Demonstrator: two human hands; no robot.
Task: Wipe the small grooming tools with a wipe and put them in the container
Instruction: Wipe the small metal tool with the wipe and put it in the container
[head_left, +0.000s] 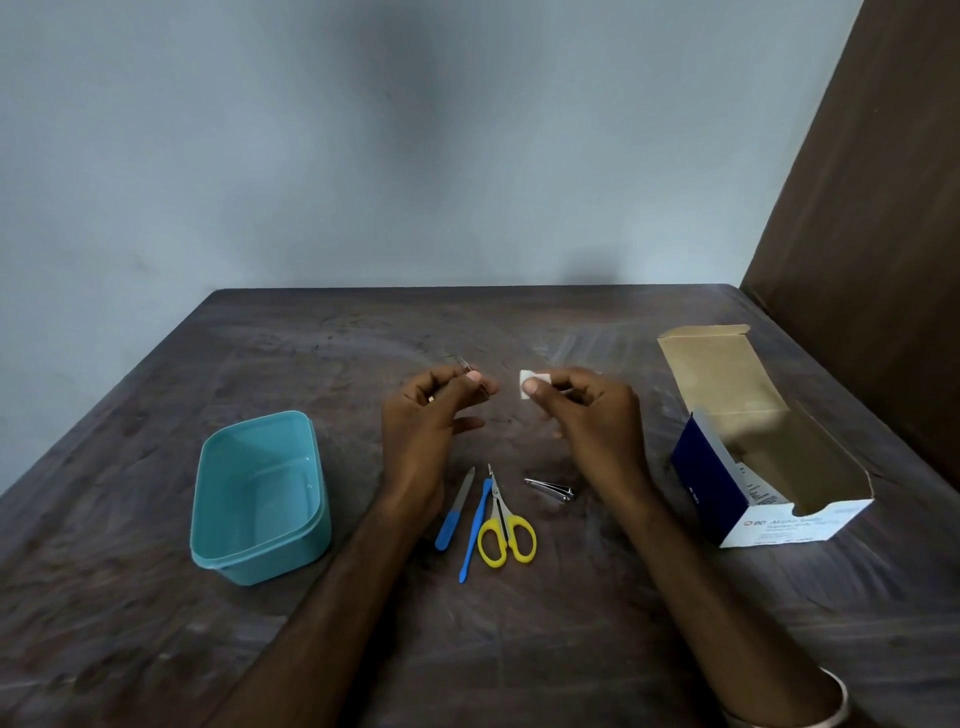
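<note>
- The left hand (426, 410) was raised above the counter (597, 649), its thumb and forefinger pinching a thin metal tool (470, 376), probably tweezers; most of it was hidden by the fingers and blurred, so its shape was hard to make out.
- The right hand (587, 415) pinched a small white wipe (527, 383) between thumb and forefinger; the thumb covered part of it. The wipe and the thin tool were near each other but apart.
- The teal container (260, 499) stood open on the counter to the left, with nothing visible inside.
- Between the forearms lay a blue-handled nail file (453, 514), a slim blue stick (475, 530) (its tip too small to identify), yellow-handled scissors (505, 530) and a metal nail clipper (550, 489).
- An open cardboard box (769, 457) sat at the right; its print was mostly unreadable, and its inside lay in shadow.
- A bangle (831, 701) at the right wrist was cut off by the frame edge.
</note>
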